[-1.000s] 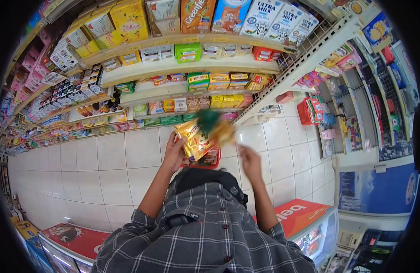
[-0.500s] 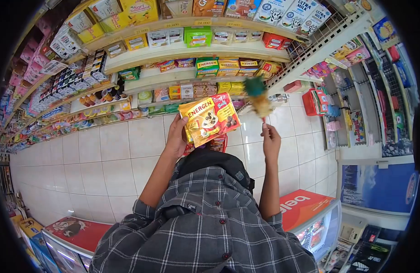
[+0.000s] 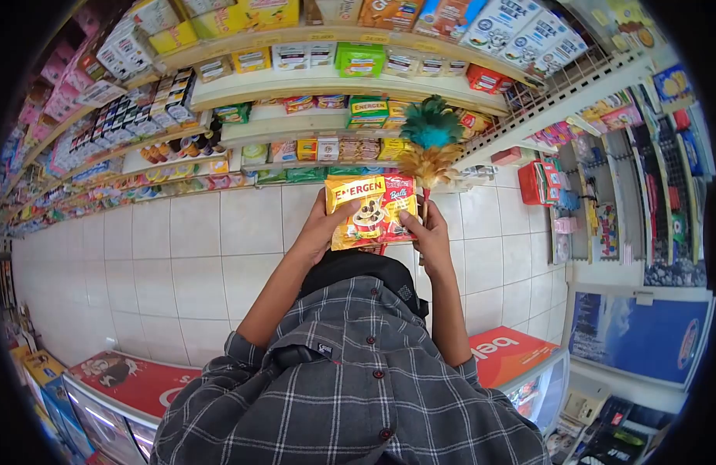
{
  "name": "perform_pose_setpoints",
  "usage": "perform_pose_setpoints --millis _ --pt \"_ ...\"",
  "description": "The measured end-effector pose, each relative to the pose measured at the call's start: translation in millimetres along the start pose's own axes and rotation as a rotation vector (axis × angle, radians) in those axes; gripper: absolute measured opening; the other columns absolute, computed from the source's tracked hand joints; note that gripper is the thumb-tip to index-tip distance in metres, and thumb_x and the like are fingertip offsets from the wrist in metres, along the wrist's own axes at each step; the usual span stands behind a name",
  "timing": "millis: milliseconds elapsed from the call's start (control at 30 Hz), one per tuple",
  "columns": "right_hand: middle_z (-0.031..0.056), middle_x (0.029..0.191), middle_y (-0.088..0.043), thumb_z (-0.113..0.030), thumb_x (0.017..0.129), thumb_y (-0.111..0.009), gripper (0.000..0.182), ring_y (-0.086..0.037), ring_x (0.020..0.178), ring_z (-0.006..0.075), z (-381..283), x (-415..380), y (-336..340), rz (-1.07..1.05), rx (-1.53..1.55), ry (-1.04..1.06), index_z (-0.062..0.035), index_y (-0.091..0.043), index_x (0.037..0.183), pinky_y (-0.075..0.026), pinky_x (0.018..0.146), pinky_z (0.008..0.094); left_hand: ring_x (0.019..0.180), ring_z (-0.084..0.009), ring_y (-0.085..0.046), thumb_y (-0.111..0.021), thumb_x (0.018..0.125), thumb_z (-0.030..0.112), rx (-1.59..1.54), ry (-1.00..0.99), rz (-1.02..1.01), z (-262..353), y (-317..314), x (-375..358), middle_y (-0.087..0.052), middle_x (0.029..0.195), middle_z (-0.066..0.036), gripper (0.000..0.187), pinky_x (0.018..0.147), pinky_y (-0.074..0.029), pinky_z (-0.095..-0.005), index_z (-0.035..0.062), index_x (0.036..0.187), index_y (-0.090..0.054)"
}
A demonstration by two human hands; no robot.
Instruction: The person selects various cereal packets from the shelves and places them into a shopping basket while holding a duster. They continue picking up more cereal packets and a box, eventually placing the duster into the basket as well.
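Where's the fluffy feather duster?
In the head view, the feather duster is in the right hand, right of centre, its feathers just above and right of the Energen packet.

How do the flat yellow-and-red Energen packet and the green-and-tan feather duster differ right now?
Look: the flat yellow-and-red Energen packet is printed and glossy; the green-and-tan feather duster is fluffy and unprinted.
Pose: the packet lies face-up to the camera, while the duster's feathers point away from the wearer, toward the shelves.
Hold: the left hand and right hand both grip the packet; only the right holds the duster.
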State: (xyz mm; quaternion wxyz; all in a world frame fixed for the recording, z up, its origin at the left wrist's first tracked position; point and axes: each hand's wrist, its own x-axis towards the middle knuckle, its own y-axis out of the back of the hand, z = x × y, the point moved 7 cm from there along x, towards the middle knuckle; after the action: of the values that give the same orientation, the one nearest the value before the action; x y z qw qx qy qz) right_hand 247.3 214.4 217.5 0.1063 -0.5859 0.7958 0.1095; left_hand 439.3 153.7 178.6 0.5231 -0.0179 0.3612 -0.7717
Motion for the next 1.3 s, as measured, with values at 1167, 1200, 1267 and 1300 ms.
perform_pose_setpoints --millis 1167,1200,1267,1300 --pt "0.0102 0.094 -0.065 -0.023 0.073 -0.076 0.042 -0.066 0.072 0.0269 -98 -4 -47 0.038 -0.794 0.606 -0.0096 -0.061 0.110 -0.053 0.063 0.0365 0.121 -0.0344 -0.051 -0.046 0.090 0.067 -0.344 0.308 -0.100 -9 -14 -12 -0.046 0.137 -0.017 0.082 0.103 -0.041 -0.0495 0.0073 0.144 -0.031" --pt "0.0061 0.105 -0.062 -0.030 0.073 -0.075 0.045 -0.066 0.072 0.0284 -94 -11 -53 0.016 -0.888 0.701 -0.0156 -0.060 0.113 -0.053 0.059 0.0406 0.118 -0.0322 -0.054 -0.044 0.091 0.066 -0.442 0.270 -0.198 -6 -19 -5 -0.050 0.134 -0.015 0.078 0.101 -0.043 -0.0489 0.0086 0.142 -0.035" --pt "0.0052 0.112 -0.060 -0.033 0.074 -0.075 0.047 -0.067 0.073 0.0267 -91 -28 -65 -0.147 -0.962 0.800 -0.0172 -0.059 0.116 -0.054 0.059 0.0397 0.114 -0.0280 -0.058 -0.042 0.094 0.063 -0.515 0.211 -0.305 -23 14 15 -0.054 0.133 -0.011 0.068 0.095 -0.049 -0.0469 0.0126 0.139 -0.043" --pt "0.0047 0.116 -0.059 -0.035 0.074 -0.075 0.049 -0.067 0.073 0.0258 -90 -39 -70 -0.235 -0.996 0.849 -0.0181 -0.058 0.117 -0.054 0.059 0.0392 0.113 -0.0279 -0.059 -0.042 0.094 0.061 -0.478 0.101 -0.174 -1 2 18 -0.055 0.130 -0.013 0.065 0.091 -0.052 -0.0424 0.0121 0.137 -0.044"
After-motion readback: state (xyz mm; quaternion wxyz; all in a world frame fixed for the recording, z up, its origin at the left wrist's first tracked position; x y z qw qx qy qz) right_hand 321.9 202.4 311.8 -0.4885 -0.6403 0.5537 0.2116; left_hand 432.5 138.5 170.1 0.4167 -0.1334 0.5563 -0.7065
